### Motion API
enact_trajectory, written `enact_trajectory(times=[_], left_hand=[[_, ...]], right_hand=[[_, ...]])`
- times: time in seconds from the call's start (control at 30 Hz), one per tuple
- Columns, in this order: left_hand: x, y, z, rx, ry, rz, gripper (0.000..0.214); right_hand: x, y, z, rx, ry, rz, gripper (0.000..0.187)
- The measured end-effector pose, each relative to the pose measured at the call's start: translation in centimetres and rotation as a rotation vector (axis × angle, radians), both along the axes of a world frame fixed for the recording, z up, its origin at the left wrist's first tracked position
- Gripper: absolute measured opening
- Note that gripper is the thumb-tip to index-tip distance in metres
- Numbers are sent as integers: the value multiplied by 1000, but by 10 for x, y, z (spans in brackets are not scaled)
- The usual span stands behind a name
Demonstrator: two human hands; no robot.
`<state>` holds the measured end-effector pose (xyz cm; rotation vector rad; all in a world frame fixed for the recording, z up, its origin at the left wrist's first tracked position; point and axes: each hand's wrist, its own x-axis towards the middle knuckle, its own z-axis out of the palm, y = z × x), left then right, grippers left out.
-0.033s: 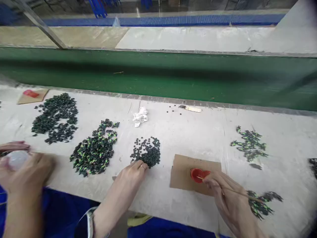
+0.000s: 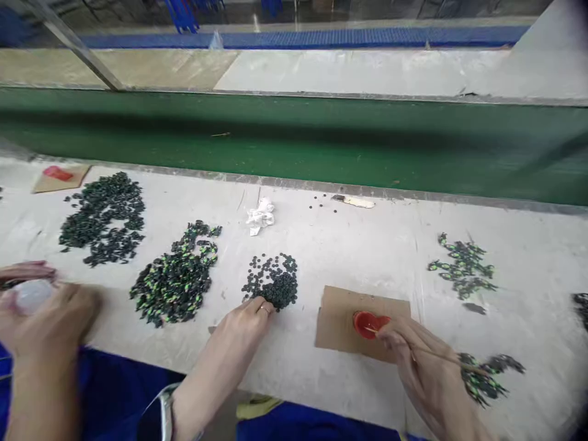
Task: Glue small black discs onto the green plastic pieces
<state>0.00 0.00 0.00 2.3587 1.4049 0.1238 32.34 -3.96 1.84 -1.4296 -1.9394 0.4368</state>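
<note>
While the thin stick (image 2: 432, 352) is pinched in the fingers of the right hand (image 2: 425, 367), its tip is dipped in the red paint blob (image 2: 367, 323) on the cardboard piece (image 2: 342, 321), near the table (image 2: 367, 245) front edge. Fingers of the left hand (image 2: 245, 321) are drawn together at the near rim of the small dark disc pile (image 2: 273, 282); whether a disc is actually gripped cannot be told, since the fingertips are partly hidden.

Risks, as judged: too much paint could be picked up and dripped onto the table or onto the green-and-black parts (image 2: 487, 373) lying just beside the right wrist; these could also be swept or smeared by the wrist. Cardboard is loose, so it could be shifted by a firm dab. Disc pile could be scattered by the left hand.

Paint looks glossy, wet, bright red, roughly heart-shaped, w/ stick tip at its right side. Discs are small, round, dark, flat, heaped loosely.

At far left a blurred co-worker's hand (image 2: 46, 318) is seen w/ a pale bottle-like object (image 2: 32, 295).
</note>
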Motion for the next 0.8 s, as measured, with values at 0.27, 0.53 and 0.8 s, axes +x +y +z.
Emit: enact_trajectory(times=[0.27, 0.53, 0.8], left_hand=[[26, -11, 11, -67, -448, 120, 21], [86, -35, 14, -374, -840, 467, 11], [119, -42, -1, -676, -1017, 747, 13]], right_hand=[[2, -4, -1, -29, -6, 3, 35], [3, -4, 3, -47, 28, 20, 34], [7, -8, -2, -93, 36, 21, 32]])
